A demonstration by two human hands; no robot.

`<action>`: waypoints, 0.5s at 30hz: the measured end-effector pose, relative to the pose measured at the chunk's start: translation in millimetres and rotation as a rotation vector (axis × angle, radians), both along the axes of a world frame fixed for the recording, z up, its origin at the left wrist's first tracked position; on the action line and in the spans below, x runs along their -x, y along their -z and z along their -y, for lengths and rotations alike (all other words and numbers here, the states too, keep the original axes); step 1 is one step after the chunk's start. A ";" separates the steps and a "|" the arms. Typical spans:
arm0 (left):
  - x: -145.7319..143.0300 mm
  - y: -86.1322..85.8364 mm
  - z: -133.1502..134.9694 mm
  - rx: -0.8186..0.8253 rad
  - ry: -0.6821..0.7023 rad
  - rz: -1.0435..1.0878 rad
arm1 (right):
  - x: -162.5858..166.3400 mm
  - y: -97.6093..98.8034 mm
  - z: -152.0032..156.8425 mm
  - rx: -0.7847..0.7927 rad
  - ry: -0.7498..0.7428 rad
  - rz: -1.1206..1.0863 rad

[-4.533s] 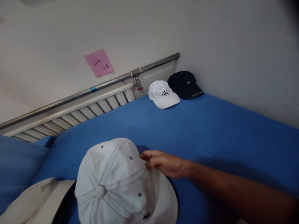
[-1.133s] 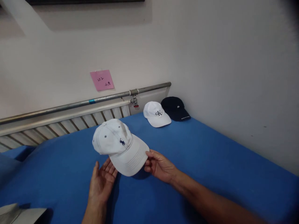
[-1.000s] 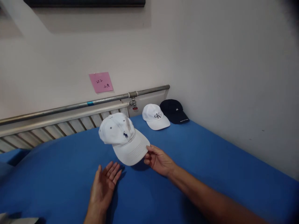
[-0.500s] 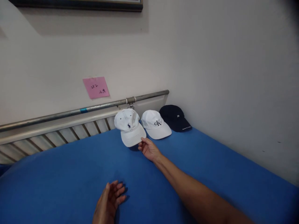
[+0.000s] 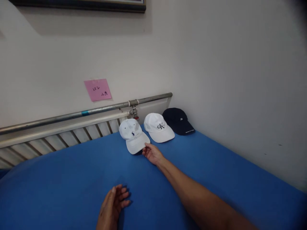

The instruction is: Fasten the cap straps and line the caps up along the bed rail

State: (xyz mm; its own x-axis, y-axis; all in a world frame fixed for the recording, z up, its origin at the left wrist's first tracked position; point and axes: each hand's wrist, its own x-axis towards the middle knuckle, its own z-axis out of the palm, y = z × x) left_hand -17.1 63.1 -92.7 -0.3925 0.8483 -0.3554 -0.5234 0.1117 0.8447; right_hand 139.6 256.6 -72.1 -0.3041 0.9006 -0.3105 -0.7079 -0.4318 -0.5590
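My right hand [image 5: 153, 154] pinches the brim of a white baseball cap [image 5: 131, 129] at its right front corner. That cap has a small dark horse-and-rider mark, and its brim points towards me. To its right lies a second white cap [image 5: 153, 122] with dark "CK"-like lettering. Beyond it a black cap [image 5: 176, 118] with small white marks lies against the wall. My left hand [image 5: 114, 203] is low in the view over the blue surface [image 5: 72, 179], its fingers apart and curved, holding nothing.
A pale radiator [image 5: 72, 131] and a metal pipe [image 5: 105, 109] run along the back edge. A valve [image 5: 134, 111] shows behind the caps. Above the pipe, a pink note [image 5: 98, 90] is stuck on the wall. A grey-white wall [image 5: 240, 80] bounds the right side.
The white cap in my right hand has come down and slightly towards me, uncovering the valve behind it. My left hand has barely moved.
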 end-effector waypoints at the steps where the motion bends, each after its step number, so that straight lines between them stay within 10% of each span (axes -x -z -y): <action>1: -1.7 -2.5 1.2 0.000 0.002 -0.013 | -0.4 0.7 1.3 -0.002 0.009 -0.001; 15: 1.4 -0.7 4.8 -0.036 0.078 -0.070 | 4.4 -4.0 3.2 -0.042 0.053 -0.028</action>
